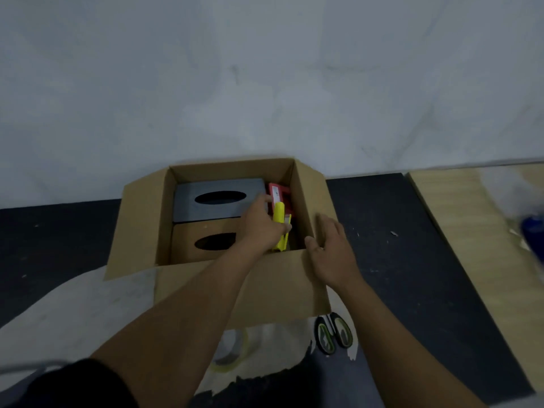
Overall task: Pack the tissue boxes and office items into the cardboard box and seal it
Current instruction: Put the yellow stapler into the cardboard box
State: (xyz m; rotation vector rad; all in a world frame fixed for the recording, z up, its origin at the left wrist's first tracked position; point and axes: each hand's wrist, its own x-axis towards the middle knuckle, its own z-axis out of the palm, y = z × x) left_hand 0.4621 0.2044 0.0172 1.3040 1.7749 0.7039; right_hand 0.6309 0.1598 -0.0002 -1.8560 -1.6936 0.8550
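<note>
An open cardboard box point(276, 290) stands on the floor against the wall, flaps spread outward. Inside lie a grey tissue box point(217, 198) at the back and a brown tissue box point(203, 241) in front of it. A red item point(279, 194) sits along the box's right side. My left hand point(262, 225) is inside the box and grips a yellow item point(279, 222) next to the red one. My right hand point(329, 248) rests with straight fingers on the box's near right corner.
A roll of tape point(232, 348) lies on the floor in front of the box, partly hidden by its front flap. Scissors with green-and-black handles point(334, 334) lie to its right. A light wooden board point(477, 231) runs along the right. A blurred blue object point(534, 231) is at the right edge.
</note>
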